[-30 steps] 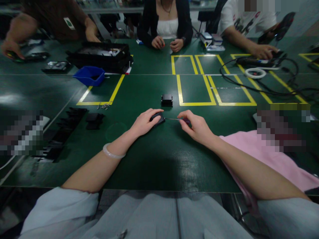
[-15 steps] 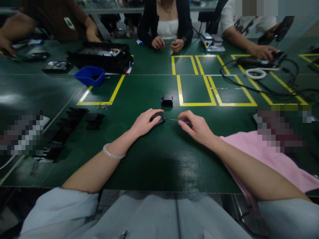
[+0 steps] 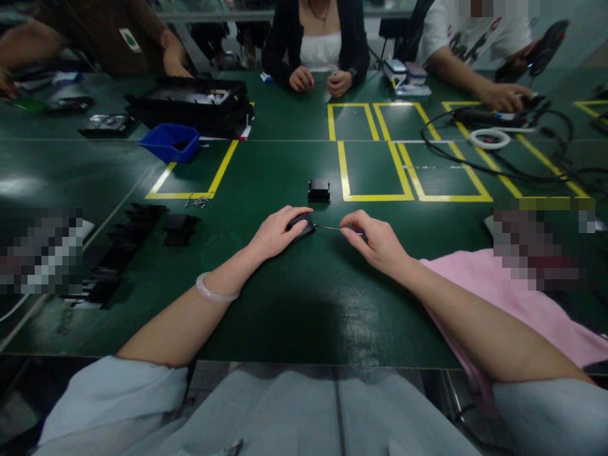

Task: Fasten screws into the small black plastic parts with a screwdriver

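My left hand (image 3: 280,231) is closed on a small black block-shaped part (image 3: 304,227), pressed against the green tabletop. Between thumb and fingers my right hand (image 3: 375,237) grips a screwdriver (image 3: 327,227). Its thin metal shaft points left, and the tip meets the right side of the black part. Most of the handle is hidden in my fingers. Just beyond my hands stands a second black part (image 3: 319,190) with small shiny bits on its sides. Several loose screws (image 3: 197,202) lie to the left of my hands.
Black parts (image 3: 179,229) and a row of them (image 3: 126,240) lie at left. A blue bin (image 3: 171,143) stands near a black tray (image 3: 190,104). At right are a pink cloth (image 3: 494,285) and black cables (image 3: 503,168). Several people sit across the green table (image 3: 285,304).
Both my hands keep nearly the same hold and place. The view has shifted very slightly. At far left, a person's hand across the table has moved a little left.
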`<state>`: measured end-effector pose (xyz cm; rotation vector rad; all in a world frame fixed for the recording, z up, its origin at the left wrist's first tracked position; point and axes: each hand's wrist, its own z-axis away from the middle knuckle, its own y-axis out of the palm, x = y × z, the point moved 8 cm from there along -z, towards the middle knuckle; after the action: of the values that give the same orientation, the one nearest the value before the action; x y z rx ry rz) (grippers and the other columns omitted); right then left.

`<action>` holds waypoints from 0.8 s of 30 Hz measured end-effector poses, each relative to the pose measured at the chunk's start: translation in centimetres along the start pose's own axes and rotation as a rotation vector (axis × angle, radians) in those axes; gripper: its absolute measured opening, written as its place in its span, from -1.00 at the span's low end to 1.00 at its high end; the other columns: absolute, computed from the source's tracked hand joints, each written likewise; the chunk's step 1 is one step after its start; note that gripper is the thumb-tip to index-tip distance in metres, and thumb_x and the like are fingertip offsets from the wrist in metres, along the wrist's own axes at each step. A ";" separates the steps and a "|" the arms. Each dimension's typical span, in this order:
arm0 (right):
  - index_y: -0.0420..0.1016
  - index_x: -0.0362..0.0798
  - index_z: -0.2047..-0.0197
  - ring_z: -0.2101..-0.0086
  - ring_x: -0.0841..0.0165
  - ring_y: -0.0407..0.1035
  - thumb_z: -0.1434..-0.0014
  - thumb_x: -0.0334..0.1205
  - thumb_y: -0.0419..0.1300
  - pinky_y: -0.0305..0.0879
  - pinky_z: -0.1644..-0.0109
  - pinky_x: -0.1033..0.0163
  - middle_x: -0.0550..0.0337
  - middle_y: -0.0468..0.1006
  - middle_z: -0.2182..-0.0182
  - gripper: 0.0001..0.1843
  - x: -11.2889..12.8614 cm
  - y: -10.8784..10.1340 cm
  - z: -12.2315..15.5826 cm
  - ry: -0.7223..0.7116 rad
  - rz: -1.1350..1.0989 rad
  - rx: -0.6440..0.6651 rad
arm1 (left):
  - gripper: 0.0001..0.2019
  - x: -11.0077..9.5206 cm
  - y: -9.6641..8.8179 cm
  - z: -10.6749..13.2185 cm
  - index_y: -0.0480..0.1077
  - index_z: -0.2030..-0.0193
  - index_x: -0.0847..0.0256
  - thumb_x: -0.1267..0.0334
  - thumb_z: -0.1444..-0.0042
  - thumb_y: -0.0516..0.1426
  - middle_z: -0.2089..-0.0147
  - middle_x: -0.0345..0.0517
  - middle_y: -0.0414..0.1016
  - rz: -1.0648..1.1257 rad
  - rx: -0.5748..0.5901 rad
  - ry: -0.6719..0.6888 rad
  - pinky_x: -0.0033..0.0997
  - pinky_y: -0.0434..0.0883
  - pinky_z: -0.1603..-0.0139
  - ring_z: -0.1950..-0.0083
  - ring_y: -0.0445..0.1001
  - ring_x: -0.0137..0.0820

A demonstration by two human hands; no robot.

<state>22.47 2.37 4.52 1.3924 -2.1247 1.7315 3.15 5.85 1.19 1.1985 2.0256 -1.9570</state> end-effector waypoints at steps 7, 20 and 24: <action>0.37 0.00 0.02 0.31 0.28 0.49 -0.34 -0.19 0.05 0.33 0.20 0.21 0.10 0.58 0.27 -0.81 0.5 -0.2 0.1 -0.046 0.015 -0.029 | -0.54 0.0 0.0 0.0 0.39 -0.28 0.16 0.02 -0.40 -0.05 -0.09 0.01 0.50 0.000 0.005 -0.010 -0.19 0.36 -0.11 -0.09 0.48 -0.18; 0.39 -0.05 0.02 0.33 0.25 0.50 -0.35 -0.19 0.03 0.33 0.22 0.20 0.06 0.60 0.27 -0.79 0.9 -0.2 0.1 -0.092 0.090 -0.050 | -0.53 0.0 0.0 0.0 0.39 -0.28 0.16 0.01 -0.41 -0.05 -0.09 0.00 0.49 -0.001 -0.003 0.001 -0.20 0.35 -0.11 -0.09 0.47 -0.19; 0.40 -0.03 0.06 0.35 0.26 0.48 -0.39 -0.12 0.02 0.32 0.24 0.20 0.09 0.60 0.30 -0.78 0.9 0.0 0.1 -0.094 0.113 -0.035 | -0.53 0.0 0.0 0.0 0.39 -0.28 0.16 0.00 -0.41 -0.06 -0.08 -0.01 0.50 -0.003 -0.006 0.001 -0.22 0.36 -0.09 -0.08 0.48 -0.19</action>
<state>22.04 1.80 5.00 1.3967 -2.3131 1.6889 3.15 5.85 1.15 1.1965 2.0336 -1.9507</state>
